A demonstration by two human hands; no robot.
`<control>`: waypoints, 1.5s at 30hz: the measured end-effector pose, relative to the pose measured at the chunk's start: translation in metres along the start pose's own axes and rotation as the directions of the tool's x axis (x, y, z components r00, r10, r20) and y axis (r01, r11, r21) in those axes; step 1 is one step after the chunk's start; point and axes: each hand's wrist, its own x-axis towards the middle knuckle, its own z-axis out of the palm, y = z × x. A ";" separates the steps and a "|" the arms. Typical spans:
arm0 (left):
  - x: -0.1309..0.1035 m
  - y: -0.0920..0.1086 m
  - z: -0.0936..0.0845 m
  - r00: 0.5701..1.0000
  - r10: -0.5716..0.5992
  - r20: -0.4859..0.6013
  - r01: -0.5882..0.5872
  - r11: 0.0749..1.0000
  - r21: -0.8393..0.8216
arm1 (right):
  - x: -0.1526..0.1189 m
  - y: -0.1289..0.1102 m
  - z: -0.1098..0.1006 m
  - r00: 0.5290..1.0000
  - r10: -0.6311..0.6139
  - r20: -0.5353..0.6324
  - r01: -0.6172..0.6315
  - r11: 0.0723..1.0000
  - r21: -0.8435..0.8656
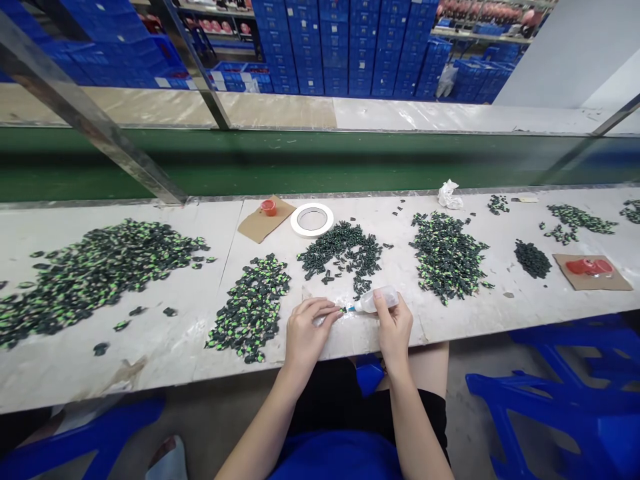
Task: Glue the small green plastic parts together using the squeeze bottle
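Head view, looking down at a pale worktable (165, 347) with a green conveyor strip behind it: the left hand (306, 331) is curled nearly closed, thumb and fingertips pinching a small dark-and-green part (343, 309) just above the table's near edge. At three o'clock from that part, almost touching it, sits the nozzle of a small clear squeeze bottle (377, 299), which the right hand (395, 331) grips with fingers wrapped around its body, the bottle lying nearly level and pointing toward nine o'clock. From the hands, a compact heap of green-marked parts (253, 308) lies at nine o'clock, just beside the left hand; a darker heap (343, 252) lies at twelve o'clock; another green-flecked heap (447, 257) lies at about two o'clock. A broad spread of the same parts (95, 270) covers the table far out at nine to ten o'clock. Beyond the dark heap, at twelve o'clock, a white tape roll (313, 219) lies flat, and just to its nine o'clock a small red cap (269, 207) rests on a piece of brown cardboard (260, 223). A crumpled white tissue (449, 195) sits near the table's far edge at one o'clock. Blue crates (345, 47) are stacked in the background, and a blue plastic stool (560, 393) stands at four o'clock below the table.
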 end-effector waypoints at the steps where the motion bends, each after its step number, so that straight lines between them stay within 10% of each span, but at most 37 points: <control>1: 0.000 0.000 0.000 1.000 0.000 0.001 0.000 1.000 -0.002 | 0.000 -0.001 0.000 1.000 -0.004 -0.006 0.004 1.000 0.000; 13: -0.001 -0.003 0.001 0.999 0.007 0.044 -0.004 0.998 -0.064 | 0.007 0.008 -0.010 0.946 0.031 -0.324 0.052 0.969 0.243; 23: 0.001 -0.012 0.003 0.970 0.236 0.048 -0.239 0.968 0.076 | 0.033 0.014 -0.020 0.970 -0.075 -0.230 0.081 0.997 0.017; 27: 0.000 -0.013 0.006 0.964 0.261 0.048 -0.265 0.960 0.094 | 0.011 0.009 -0.018 0.886 -0.334 -0.323 0.246 0.927 -0.282; 33: 0.000 -0.015 0.006 0.970 0.233 0.062 -0.237 0.969 0.069 | -0.020 0.014 0.001 0.920 -0.391 -0.005 0.344 0.817 -0.463; 45: -0.001 -0.011 0.002 0.990 0.128 0.055 -0.127 0.992 -0.017 | -0.013 0.015 0.010 0.945 -0.320 0.069 0.321 0.863 -0.390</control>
